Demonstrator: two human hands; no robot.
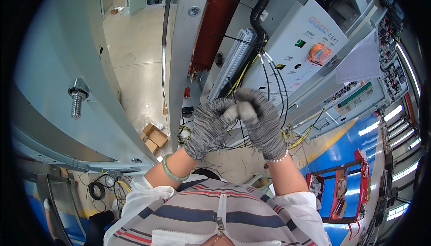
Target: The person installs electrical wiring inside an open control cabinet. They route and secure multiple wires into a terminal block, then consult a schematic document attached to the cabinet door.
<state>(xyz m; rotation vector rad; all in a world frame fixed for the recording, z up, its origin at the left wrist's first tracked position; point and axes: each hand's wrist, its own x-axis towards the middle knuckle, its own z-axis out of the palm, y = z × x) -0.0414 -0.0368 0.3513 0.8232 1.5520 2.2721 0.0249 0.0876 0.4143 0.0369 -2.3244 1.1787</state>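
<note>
Both my hands wear grey knitted gloves and meet at the middle of the view, in front of an opened switchgear cabinet. My left hand [212, 124] has its fingers bent, thumb against the other hand. My right hand [261, 119] is curled beside it, fingertips touching. A thin black cable tie or wire passes at the fingers; which hand grips it is hidden. Close above them run yellow and black wires [243, 75] beside a slotted grey wiring duct [232, 62]. Black wires with white end sleeves [273, 69] hang from a black wrapped harness [258, 17].
A grey mechanism panel [296, 40] with an orange knob [320, 54] stands upper right. A metal cabinet post [183, 44] rises at left. Loose wires [235, 146] lie below, a red trolley [362, 185] stands at right, and another person's gloved hand [46, 204] shows lower left.
</note>
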